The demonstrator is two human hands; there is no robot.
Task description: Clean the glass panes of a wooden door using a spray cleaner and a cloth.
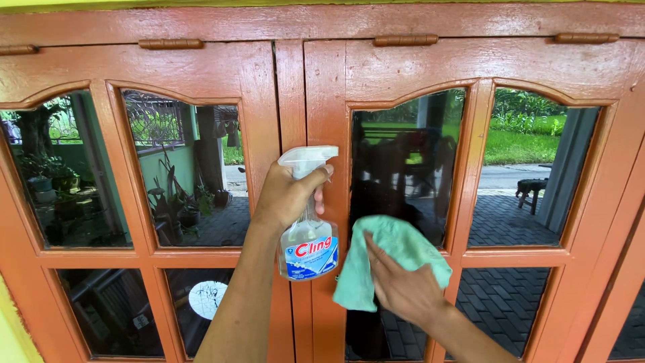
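the left hand [285, 198] is closed around the neck of a clear spray bottle [308, 232] with a white trigger head, the forefinger over the trigger, held upright in front of the middle post of an orange-red wooden window [316, 74]. the right hand [403, 289] lies flat with its fingers [376, 259] spread, pressing a pale green cloth [393, 252] against the lower part of a dark glass pane [403, 154], just right of the bottle. bottle and cloth are near each other but apart.

what could go wrong, as i judge it: the nozzle looks to point toward the frame as much as the glass, so a squeeze could wet the worn paint and let drips run down the wood. the cloth hangs loose at its left edge under an open palm, so it could bunch or slip from the hand during a hard wipe. pressing hard on a pane set in an old frame could rattle or loosen it. the bottle, held only at the neck, could twist if the hand is wet.

count: one bottle, one cloth, two hands. four arched upper panes show, and below them at least four lower panes, the rightmost cut off by the picture edge. four hinges sit along the top rail, the leftmost partly cut off.
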